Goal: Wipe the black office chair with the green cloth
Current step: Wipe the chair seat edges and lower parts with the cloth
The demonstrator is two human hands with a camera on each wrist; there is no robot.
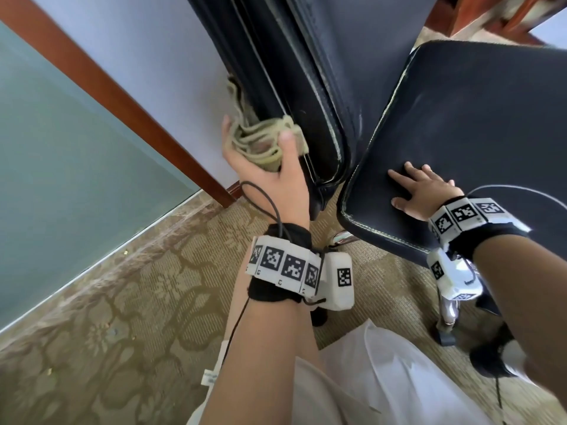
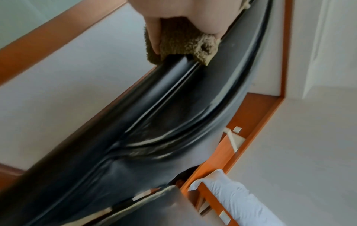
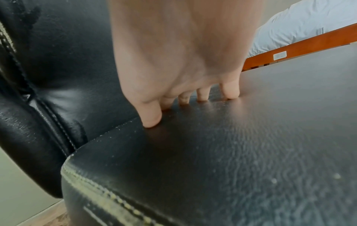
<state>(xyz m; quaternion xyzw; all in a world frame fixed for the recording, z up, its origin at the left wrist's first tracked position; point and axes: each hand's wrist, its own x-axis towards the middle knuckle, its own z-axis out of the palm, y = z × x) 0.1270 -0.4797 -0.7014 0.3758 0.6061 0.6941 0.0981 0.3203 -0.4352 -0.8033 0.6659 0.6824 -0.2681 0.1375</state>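
Against the outer edge of the chair's backrest, the left hand holds the bunched green cloth; its grip is closed round the folds, thumb across the front and fingers behind, so that the cloth is pressed to the padded side seam. From the left wrist view the cloth wraps over that rounded black edge, with a loose corner lying on the piping just beside the thumb.

To the right of that grip, across the gap where backrest and seat meet, the right hand lies on the seat of the black office chair, holding nothing; its fingers are spread and straight, tips pressing small dents into the leather near the seat's rear corner. The seat's stitched border runs just below and left of this hand, its pale thread worn and flaking.

Left of the cloth-holding grip stands a pale wall with a wooden trim slanting down to the floor, close behind the backrest. Below both hands lies a patterned beige carpet, and a chrome chair leg shows under the seat's front edge. Beyond the chair, a wooden bed frame carries white bedding.
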